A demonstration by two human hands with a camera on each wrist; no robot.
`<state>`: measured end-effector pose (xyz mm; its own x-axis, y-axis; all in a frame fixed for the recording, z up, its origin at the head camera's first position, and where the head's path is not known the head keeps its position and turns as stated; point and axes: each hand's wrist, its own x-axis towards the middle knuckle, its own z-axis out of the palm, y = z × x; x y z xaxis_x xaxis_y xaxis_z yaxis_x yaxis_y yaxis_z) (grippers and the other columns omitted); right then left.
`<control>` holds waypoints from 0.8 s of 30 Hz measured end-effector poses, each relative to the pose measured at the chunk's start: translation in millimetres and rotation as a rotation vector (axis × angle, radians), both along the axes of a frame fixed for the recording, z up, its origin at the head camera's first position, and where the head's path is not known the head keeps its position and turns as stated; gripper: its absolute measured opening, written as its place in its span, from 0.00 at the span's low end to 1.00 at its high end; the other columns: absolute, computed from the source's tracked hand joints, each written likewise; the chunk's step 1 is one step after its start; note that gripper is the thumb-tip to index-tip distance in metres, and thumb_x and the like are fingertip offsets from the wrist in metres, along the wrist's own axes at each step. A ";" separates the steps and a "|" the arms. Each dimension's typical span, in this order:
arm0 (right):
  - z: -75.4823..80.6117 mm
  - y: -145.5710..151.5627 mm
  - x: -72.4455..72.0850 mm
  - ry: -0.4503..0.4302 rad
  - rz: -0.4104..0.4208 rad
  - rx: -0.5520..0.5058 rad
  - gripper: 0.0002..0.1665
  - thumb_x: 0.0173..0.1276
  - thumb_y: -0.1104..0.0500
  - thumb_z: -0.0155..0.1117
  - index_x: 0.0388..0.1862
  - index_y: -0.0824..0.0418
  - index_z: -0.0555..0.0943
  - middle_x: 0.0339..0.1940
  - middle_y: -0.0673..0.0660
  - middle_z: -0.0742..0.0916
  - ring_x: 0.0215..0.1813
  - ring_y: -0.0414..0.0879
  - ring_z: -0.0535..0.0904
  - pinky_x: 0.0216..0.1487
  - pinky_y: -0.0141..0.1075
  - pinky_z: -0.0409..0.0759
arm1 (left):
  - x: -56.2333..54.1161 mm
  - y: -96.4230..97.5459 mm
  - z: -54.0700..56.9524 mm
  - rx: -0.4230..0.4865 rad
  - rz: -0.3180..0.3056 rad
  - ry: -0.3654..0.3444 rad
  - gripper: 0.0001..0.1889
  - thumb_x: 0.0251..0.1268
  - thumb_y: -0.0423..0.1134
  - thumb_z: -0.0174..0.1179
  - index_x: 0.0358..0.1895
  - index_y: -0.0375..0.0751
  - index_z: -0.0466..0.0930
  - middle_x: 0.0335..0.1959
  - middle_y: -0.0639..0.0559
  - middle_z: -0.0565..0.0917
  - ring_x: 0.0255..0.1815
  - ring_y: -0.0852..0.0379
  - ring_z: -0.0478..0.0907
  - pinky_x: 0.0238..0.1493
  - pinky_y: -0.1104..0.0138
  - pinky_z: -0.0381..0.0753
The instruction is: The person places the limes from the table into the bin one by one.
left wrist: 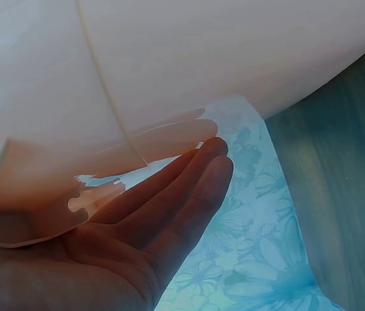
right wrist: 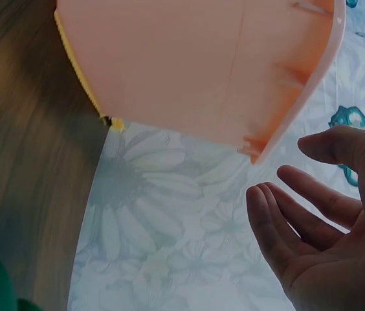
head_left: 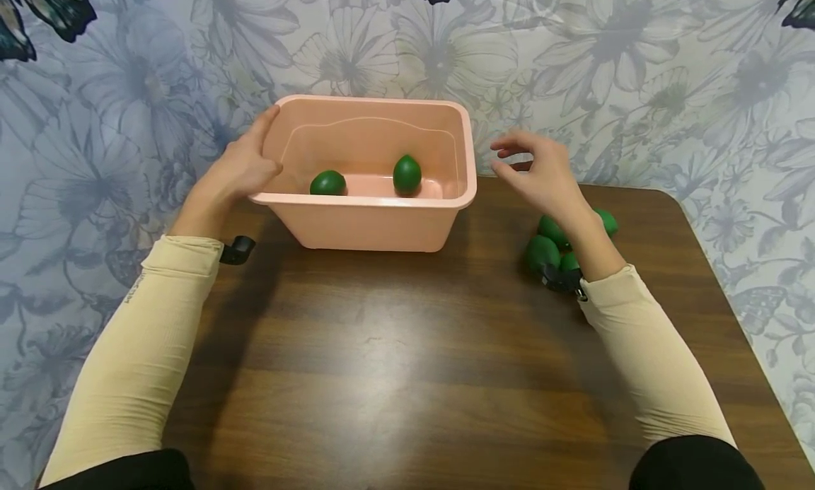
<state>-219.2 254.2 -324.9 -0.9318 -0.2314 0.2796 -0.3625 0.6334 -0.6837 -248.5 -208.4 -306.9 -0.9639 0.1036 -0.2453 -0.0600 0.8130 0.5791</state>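
Note:
A peach plastic tub [head_left: 369, 225] stands at the far edge of the table. Inside it lie two smooth green limes, one lime [head_left: 327, 184] on the left and another lime [head_left: 406, 174] right of the middle. My left hand [head_left: 245, 165] holds the tub's left end by the rim, thumb over it; in the left wrist view the hand's fingers [left wrist: 189, 207] stretch along the outside. Just off the tub's right end, my right hand [head_left: 538, 168] hovers with loosely bent fingers, holding nothing. Several more limes [head_left: 542, 253] lie in a group on the table, partly hidden by the right wrist.
The brown wooden table [head_left: 382, 348] has a rounded far right corner. Behind and beside it hangs a floral, butterfly-patterned covering [head_left: 624, 44]. Dark wrist cameras sit on both wrists, the right one [head_left: 562, 278] close to the group of limes.

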 end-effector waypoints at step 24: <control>-28.3 84.3 28.9 -0.129 -0.172 0.124 0.23 0.78 0.50 0.65 0.65 0.60 0.84 0.61 0.64 0.88 0.57 0.65 0.87 0.36 0.18 0.78 | -5.2 -5.4 -1.0 -0.025 -0.049 -0.006 0.52 0.71 0.33 0.48 0.85 0.69 0.22 0.86 0.31 0.46 0.79 0.24 0.57 0.72 0.34 0.63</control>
